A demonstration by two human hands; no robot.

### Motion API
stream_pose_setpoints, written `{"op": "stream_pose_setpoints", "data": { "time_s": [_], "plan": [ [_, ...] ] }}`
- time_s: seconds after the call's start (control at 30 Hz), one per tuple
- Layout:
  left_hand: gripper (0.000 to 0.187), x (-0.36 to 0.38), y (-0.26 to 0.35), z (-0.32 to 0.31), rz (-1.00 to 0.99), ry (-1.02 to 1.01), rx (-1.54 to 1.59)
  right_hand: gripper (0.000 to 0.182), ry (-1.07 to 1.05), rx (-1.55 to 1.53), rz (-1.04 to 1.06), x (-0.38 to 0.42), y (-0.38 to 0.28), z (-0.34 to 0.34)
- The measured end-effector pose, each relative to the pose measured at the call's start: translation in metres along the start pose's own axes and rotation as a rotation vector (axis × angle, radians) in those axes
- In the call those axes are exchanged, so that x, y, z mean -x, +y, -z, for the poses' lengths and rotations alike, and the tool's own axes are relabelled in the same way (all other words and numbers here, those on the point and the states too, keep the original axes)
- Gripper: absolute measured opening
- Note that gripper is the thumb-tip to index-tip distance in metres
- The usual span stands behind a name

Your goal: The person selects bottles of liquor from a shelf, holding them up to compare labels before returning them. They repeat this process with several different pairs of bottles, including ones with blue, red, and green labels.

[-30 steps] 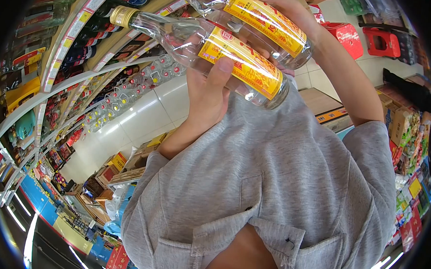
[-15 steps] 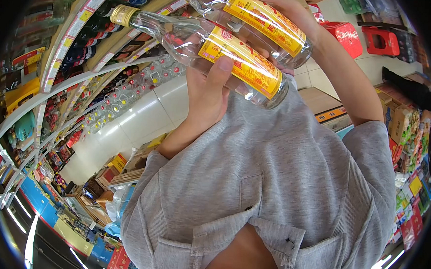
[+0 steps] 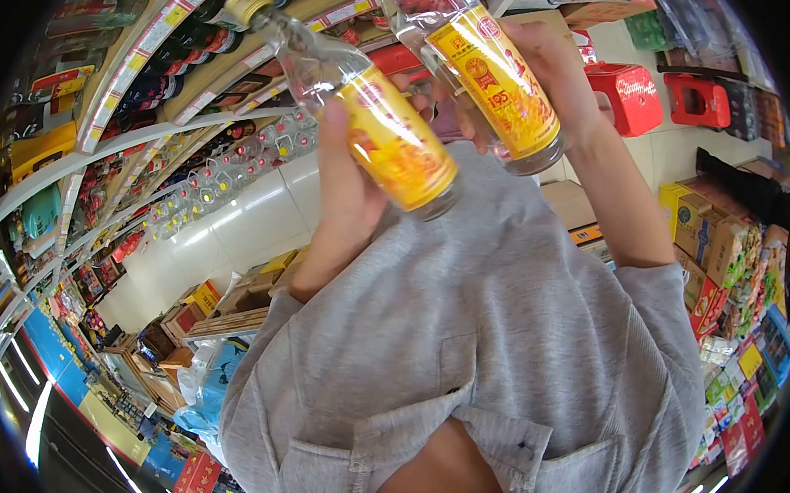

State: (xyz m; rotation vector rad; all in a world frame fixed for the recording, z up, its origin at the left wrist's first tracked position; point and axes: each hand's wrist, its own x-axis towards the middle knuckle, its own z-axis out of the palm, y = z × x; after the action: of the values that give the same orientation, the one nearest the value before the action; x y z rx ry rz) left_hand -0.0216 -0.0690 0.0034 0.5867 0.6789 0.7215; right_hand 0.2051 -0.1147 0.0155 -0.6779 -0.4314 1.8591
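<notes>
My left hand (image 3: 349, 178) is wrapped round a clear glass bottle (image 3: 323, 71) with a yellow label and gold cap, its thumb on the label's edge. The bottle leans, cap toward the upper left. A second yellow-labelled bottle (image 3: 494, 88) is in my right hand (image 3: 544, 64), which grips it from the right side. Its neck runs up to the top edge and its cap is out of view. The two bottles are side by side, slightly apart at their bases, above the front of my grey shirt (image 3: 499, 277).
Curved store shelves (image 3: 129, 76) with bottles line the left. Large clear jugs (image 3: 231, 164) stand on the tiled floor beyond. Red stools (image 3: 626, 98) are at the upper right, cartons (image 3: 692, 215) and packaged goods at the right. Wooden crates (image 3: 228, 323) lie at lower left.
Both bottles have turned steeper and moved apart. The left one has shifted left and down, the right one's label now faces the camera more fully. Both hands still hold them.
</notes>
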Motion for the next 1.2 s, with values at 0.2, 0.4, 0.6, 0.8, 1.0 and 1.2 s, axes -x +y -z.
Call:
{"op": "stream_pose_setpoints", "data": {
  "time_s": [0.2,0.4,0.6,0.8,1.0,1.2],
  "plan": [
    [0.077,0.005,0.016,0.005,0.069,0.077,0.190,0.061,0.067,-0.125,0.061,0.013,0.016,-0.003],
    [0.086,0.008,0.019,0.016,0.064,0.021,0.151,0.086,0.158,-0.169,0.149,0.009,0.034,-0.028],
    [0.070,0.004,0.025,0.013,0.073,-0.108,0.173,0.080,0.227,-0.056,0.128,0.016,0.035,-0.034],
    [0.068,0.006,0.030,0.009,0.012,-0.106,0.044,0.074,0.136,-0.014,0.251,0.014,0.042,-0.013],
    [0.072,0.012,0.035,0.003,0.018,-0.112,-0.009,0.075,0.123,-0.090,0.307,0.012,0.048,-0.017],
    [0.075,0.009,0.034,0.002,0.046,-0.164,-0.027,0.076,0.107,-0.098,0.250,0.010,0.047,-0.026]
  ]
}}
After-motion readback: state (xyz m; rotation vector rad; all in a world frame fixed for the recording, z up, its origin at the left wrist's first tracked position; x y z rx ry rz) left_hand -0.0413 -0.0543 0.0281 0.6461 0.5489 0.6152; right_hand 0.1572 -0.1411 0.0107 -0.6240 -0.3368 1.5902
